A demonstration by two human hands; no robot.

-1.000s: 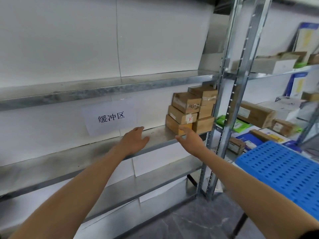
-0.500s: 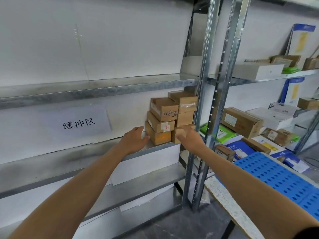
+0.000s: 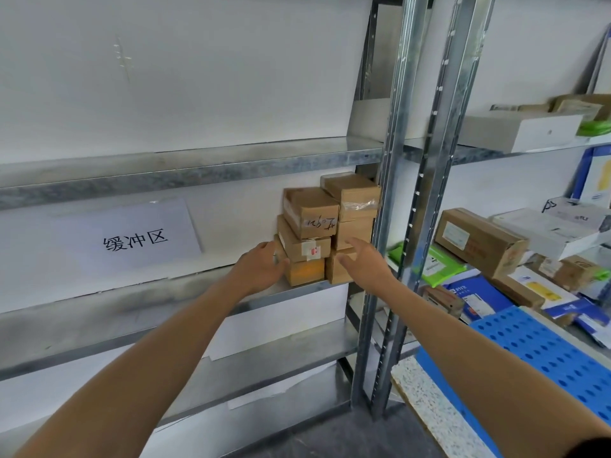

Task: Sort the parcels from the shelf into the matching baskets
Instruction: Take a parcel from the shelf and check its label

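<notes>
The only text I can read plainly is on the white paper sign (image 3: pixel 132 238) at the back, above the left half of the middle shelf (image 3: pixel 99 312). It says 缓冲区 in black characters. In the stack at that shelf's right end, the upper left parcel (image 3: pixel 310 209) has a dark handwritten scrawl on its front that I cannot make out. The parcel under it (image 3: pixel 297 246) has a small white label with a red mark. On the neighbouring rack (image 3: pixel 489 155), the long brown box (image 3: pixel 479 242) carries a white printed label, too small to read.
</notes>
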